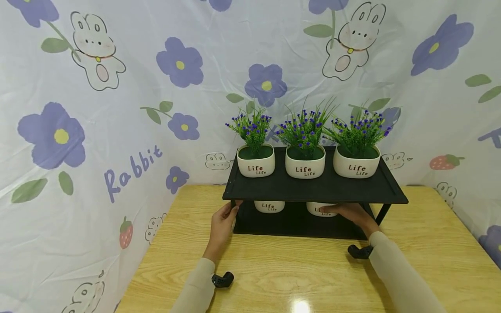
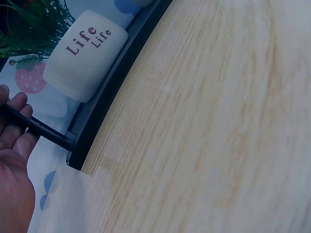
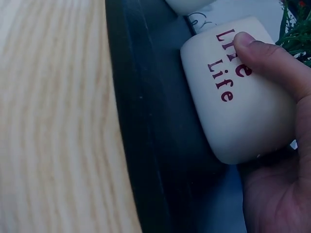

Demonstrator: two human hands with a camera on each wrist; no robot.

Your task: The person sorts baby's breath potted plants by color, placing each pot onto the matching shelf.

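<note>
Right hand (image 3: 277,145) grip curled round white ceramic "Life" pot (image 3: 233,92) on black two-tier shelf (image 1: 313,187) lower tier; left hand (image 1: 223,221) fingers round thin black shelf post (image 2: 39,128); light wooden surface (image 1: 293,269).

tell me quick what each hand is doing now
Left hand: grips the shelf leg.
Right hand: holds a white pot on the lower shelf.

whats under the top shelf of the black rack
Two white Life pots on the lower shelf: the left pot, and the right pot held by the right hand. Their plants are hidden.
</note>
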